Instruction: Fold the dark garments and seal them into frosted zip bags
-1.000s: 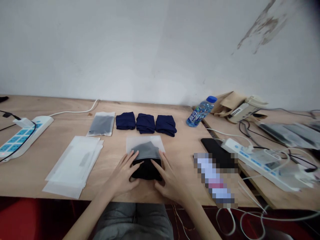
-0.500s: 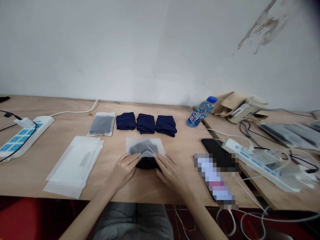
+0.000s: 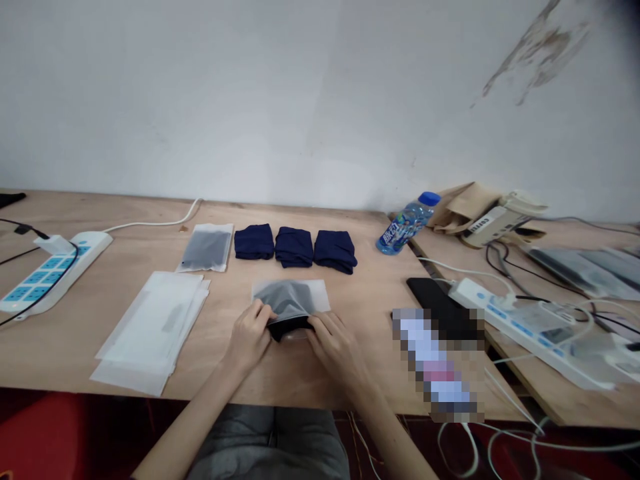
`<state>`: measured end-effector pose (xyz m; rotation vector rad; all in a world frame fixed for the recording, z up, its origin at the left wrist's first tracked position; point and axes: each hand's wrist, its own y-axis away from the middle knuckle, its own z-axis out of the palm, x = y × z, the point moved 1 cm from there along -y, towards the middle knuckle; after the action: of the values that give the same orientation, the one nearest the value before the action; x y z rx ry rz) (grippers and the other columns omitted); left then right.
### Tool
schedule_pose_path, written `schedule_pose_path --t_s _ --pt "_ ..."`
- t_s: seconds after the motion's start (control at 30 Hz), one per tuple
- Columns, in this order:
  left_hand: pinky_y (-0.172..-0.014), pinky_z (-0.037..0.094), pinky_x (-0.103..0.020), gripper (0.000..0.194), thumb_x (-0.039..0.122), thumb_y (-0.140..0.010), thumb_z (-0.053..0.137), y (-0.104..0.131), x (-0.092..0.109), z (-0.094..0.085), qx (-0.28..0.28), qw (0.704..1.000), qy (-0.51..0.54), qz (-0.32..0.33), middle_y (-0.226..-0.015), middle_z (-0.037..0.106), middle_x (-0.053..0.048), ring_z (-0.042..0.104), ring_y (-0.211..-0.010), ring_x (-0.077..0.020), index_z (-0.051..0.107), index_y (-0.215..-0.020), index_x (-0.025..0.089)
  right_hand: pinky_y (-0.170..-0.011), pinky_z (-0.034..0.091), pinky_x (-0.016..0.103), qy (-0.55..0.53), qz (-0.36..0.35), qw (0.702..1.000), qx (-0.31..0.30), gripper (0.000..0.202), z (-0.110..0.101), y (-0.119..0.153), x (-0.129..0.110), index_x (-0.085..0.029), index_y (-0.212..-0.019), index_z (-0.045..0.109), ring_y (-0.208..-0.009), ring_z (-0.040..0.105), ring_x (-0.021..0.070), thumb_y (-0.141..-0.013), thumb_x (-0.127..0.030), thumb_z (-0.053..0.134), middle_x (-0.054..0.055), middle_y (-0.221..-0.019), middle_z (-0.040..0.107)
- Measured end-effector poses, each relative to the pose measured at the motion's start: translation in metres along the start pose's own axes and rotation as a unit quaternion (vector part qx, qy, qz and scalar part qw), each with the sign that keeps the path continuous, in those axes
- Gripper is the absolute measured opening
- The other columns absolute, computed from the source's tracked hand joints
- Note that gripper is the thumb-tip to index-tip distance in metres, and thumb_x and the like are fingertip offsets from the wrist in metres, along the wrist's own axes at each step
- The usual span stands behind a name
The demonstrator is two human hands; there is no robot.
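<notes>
Where table (image 3: 370, 300) meets wall (image 3: 200, 100), wooden, pale grey.

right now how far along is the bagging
One filled bag looks done. In hand is a black cloth, partly inside a frosted bag, with the left hand and right hand at its opening. Seemingly left: three folded navy cloths, unbagged; the flat bags lie nearby.

A blue-capped bottle (image 3: 407, 223) stands on the bench (image 3: 370, 373), near a brown paper bag (image 3: 463, 203) and a beige cup (image 3: 493, 220). A power strip (image 3: 55, 273) with a white plug (image 3: 56, 245) lies at the left; another strip (image 3: 535, 330), tangled with cables (image 3: 463, 269), lies at the right. Nearer are a dark flat object (image 3: 437, 303) and a pixelated phone (image 3: 433, 363). Brown stains (image 3: 543, 50) mark the wall (image 3: 240, 100). Something red (image 3: 40, 433) shows below.
</notes>
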<state>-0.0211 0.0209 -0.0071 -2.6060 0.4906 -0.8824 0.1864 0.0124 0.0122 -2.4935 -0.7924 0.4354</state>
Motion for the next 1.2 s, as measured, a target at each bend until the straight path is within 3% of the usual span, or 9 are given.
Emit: schedule_pose_path --t_s 0.1,0.17,0.23,0.33,0.43,0.6,0.73,0.93,1.2 --pt "-0.08 0.053 -0.036 0.037 -0.002 -0.067 0.045 -0.003 -0.002 -0.007 -0.021 1.0 0.001 -0.005 -0.096 0.06 -0.005 0.061 -0.091 -0.0209 0.058 -0.093 0.021 -0.09 0.053 0.042 -0.014 0.0 1.0 0.004 0.013 -0.001 0.002 -0.004 -0.017 -0.1 0.063 -0.1 0.062 0.0244 -0.093 -0.024 0.055 0.012 -0.109 0.067" --pt "-0.094 0.05 -0.042 0.049 0.001 -0.067 0.05 -0.003 -0.001 -0.015 -0.056 0.998 0.013 0.025 -0.119 0.058 -0.008 0.057 -0.112 -0.0245 0.058 -0.111 0.022 -0.094 0.052 0.042 -0.037 0.0 0.999 0.012 0.018 0.0 0.006 -0.005 -0.019 -0.108 0.062 -0.11 0.06 0.0253 -0.092 -0.025 0.056 0.013 -0.121 0.063" --pt "-0.107 0.042 -0.049 0.063 0.009 -0.071 0.059 -0.002 0.002 -0.023 -0.091 0.994 0.022 0.055 -0.144 0.044 -0.01 0.043 -0.133 -0.029 0.049 -0.131 0.024 -0.096 0.052 0.042 -0.058 0.008 0.998 0.009 0.03 0.002 0.01 -0.004 -0.02 -0.121 0.057 -0.117 0.057 0.0254 -0.091 -0.025 0.055 0.013 -0.13 0.059" --pt "-0.113 0.033 -0.054 0.078 0.03 -0.077 0.068 0.001 0.004 -0.026 -0.11 0.991 0.028 0.065 -0.156 0.029 -0.012 0.03 -0.143 -0.0316 0.033 -0.146 0.026 -0.099 0.051 0.046 -0.06 0.016 0.998 -0.016 0.049 0.007 0.012 -0.001 -0.02 -0.14 0.044 -0.127 0.051 0.0268 -0.092 -0.027 0.054 0.014 -0.139 0.053" --pt "-0.112 0.036 -0.052 0.073 0.036 -0.082 0.066 0.003 0.001 -0.016 -0.098 0.993 0.023 0.052 -0.152 0.039 -0.012 0.038 -0.139 -0.0288 0.033 -0.147 0.026 -0.101 0.049 0.048 -0.044 0.014 0.998 -0.036 0.053 0.014 0.01 0.003 -0.02 -0.145 0.039 -0.13 0.048 0.027 -0.093 -0.025 0.051 0.013 -0.14 0.054" --pt "-0.102 0.047 -0.045 0.053 0.008 -0.083 0.055 0.0 -0.007 0.008 -0.078 0.996 -0.021 0.04 -0.135 0.059 -0.009 0.056 -0.124 -0.0245 0.05 -0.134 0.023 -0.098 0.051 0.043 -0.044 0.028 0.998 -0.046 0.044 0.023 0.007 0.006 -0.019 -0.133 0.052 -0.118 0.057 0.0243 -0.09 -0.013 0.049 0.009 -0.13 0.062" --pt "-0.089 0.052 -0.042 0.036 0.004 -0.082 0.049 -0.009 -0.005 0.014 -0.045 0.997 -0.055 0.035 -0.11 0.069 -0.008 0.065 -0.102 -0.0236 0.062 -0.111 0.02 -0.085 0.053 0.038 -0.021 0.048 0.997 -0.059 0.036 0.024 -0.003 0.005 -0.017 -0.114 0.059 -0.1 0.061 0.0234 -0.083 -0.004 0.047 0.009 -0.113 0.068" --pt "-0.075 0.05 -0.036 0.02 0.006 -0.083 0.049 -0.021 0.003 0.008 -0.022 0.993 -0.106 0.046 -0.088 0.063 -0.005 0.059 -0.087 -0.0229 0.06 -0.087 0.021 -0.069 0.046 0.032 0.048 0.023 0.995 -0.079 0.021 0.018 -0.021 0.003 -0.019 -0.085 0.056 -0.079 0.055 0.0225 -0.082 -0.002 0.043 0.007 -0.086 0.061" --pt "-0.074 0.049 -0.037 0.017 0.008 -0.088 0.044 -0.017 0.009 0.012 -0.045 0.985 -0.165 0.034 -0.084 0.06 -0.006 0.058 -0.083 -0.0237 0.057 -0.088 0.019 -0.068 0.046 0.032 0.029 0.059 0.995 -0.073 0.025 0.034 -0.021 0.002 -0.02 -0.083 0.051 -0.074 0.053 0.0216 -0.079 0.0 0.037 0.008 -0.082 0.057"
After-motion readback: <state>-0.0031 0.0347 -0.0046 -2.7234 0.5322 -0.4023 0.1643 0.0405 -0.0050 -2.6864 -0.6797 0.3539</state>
